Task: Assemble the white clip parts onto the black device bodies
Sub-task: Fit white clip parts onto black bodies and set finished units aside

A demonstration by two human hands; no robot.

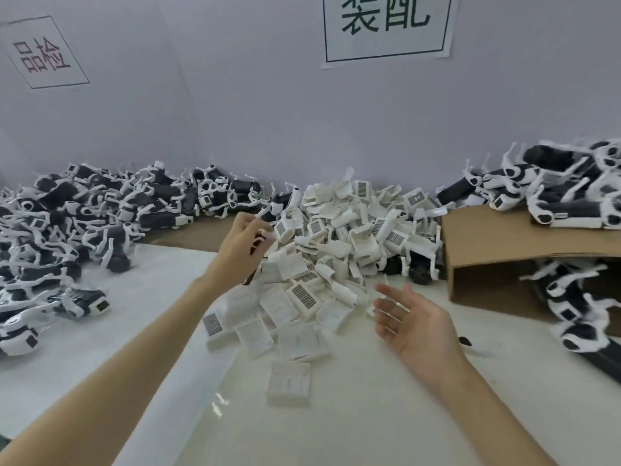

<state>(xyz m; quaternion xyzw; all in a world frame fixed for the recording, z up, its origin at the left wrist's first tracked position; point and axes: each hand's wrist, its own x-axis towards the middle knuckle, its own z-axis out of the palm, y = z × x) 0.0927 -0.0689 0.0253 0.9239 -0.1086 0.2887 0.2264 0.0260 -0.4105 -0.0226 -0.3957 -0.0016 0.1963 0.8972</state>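
At the heap of white clip parts (pixel 331 237), mid-table: this was the landmark, loose white pieces spilling toward the person, several lying flat on the white table (pixel 353 415) in front of it.
Left hand (pixel 243 245): it was raised at the heap's left edge, fingers curled in a pinch round something small; white and a dark sliver showed between the fingers, but blur hid what exactly the grip held. Judged a pick from the heap, or a piece held up for fitting.
Right hand (pixel 413 322): it hovered just right of the heap's near edge, palm turned inward, fingers straight and relaxed, holding nothing. Probably waiting to receive or steady the next part.
Black device bodies, left pile (pixel 84 213): well left of the heap, many already wearing white pieces, so probably finished stock kept apart from the loose clips.
Black device bodies, right pile (pixel 571 193): right of the heap, resting on and beside the cardboard box (pixel 497 237); whether these were done or waiting could not be told.
Cardboard box: lying on its side, touching the heap's right flank, apparently acting as a divider and a shelf.
Wall signs: a large one (pixel 386 25) above the heap and a smaller one (pixel 43 52) up left, apparently marking stations.
Stage: judged mid-run, with plenty of clips unfitted.
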